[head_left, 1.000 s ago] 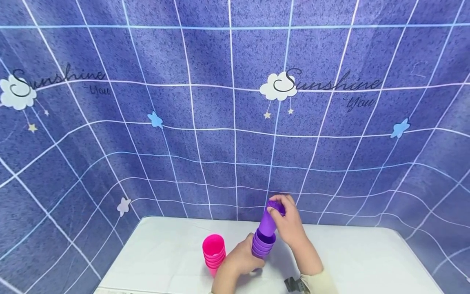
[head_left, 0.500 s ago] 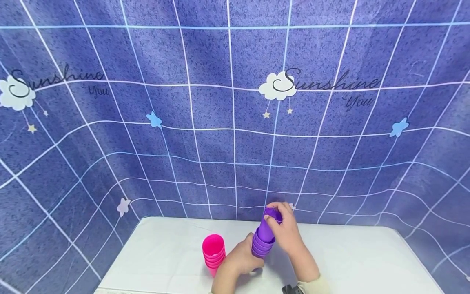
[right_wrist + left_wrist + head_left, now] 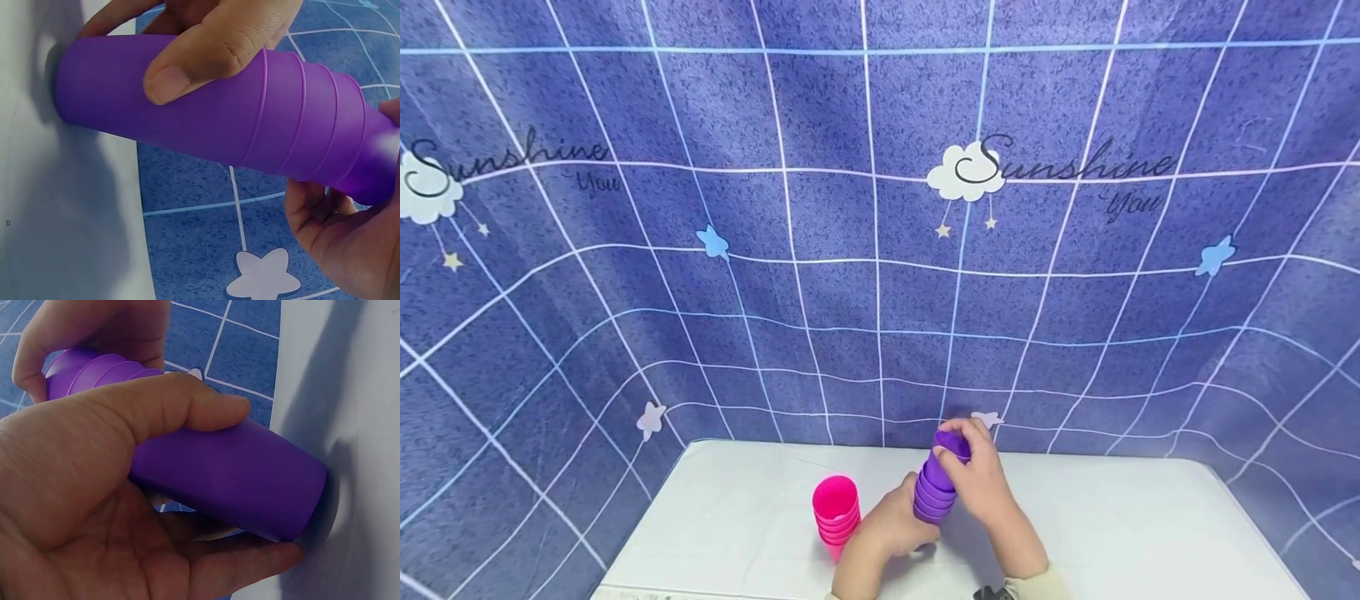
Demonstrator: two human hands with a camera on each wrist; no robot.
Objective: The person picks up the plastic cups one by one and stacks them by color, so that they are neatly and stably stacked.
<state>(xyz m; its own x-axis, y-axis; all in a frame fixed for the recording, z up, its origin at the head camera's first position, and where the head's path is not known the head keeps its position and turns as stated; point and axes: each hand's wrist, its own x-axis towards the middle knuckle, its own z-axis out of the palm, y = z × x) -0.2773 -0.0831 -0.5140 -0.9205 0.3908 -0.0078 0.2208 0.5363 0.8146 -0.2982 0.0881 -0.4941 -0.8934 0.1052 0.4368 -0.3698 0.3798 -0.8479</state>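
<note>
Several purple cups stand nested in a tilted stack [image 3: 934, 503], its lower end close to the white table. My left hand [image 3: 895, 525] grips the stack around its lower part, the thumb lying along the side in the left wrist view. At the top, my right hand [image 3: 981, 475] pinches the rim of the uppermost purple cup [image 3: 942, 473], which sits partly inside the stack. In the right wrist view the ringed rims of the purple stack [image 3: 287, 112] show between the two hands. Left of my left hand stands a stack of pink cups [image 3: 837, 517], partly hidden by the wrist.
The white table [image 3: 1120, 525] runs beneath both hands. Behind it hangs a blue gridded cloth [image 3: 820, 333] with cloud and star prints, which also rises along the left and right sides.
My right hand has moved down and slightly left, pushing the uppermost purple cup deeper into the stack. My left hand keeps its grip, and the pink cups stay in place.
</note>
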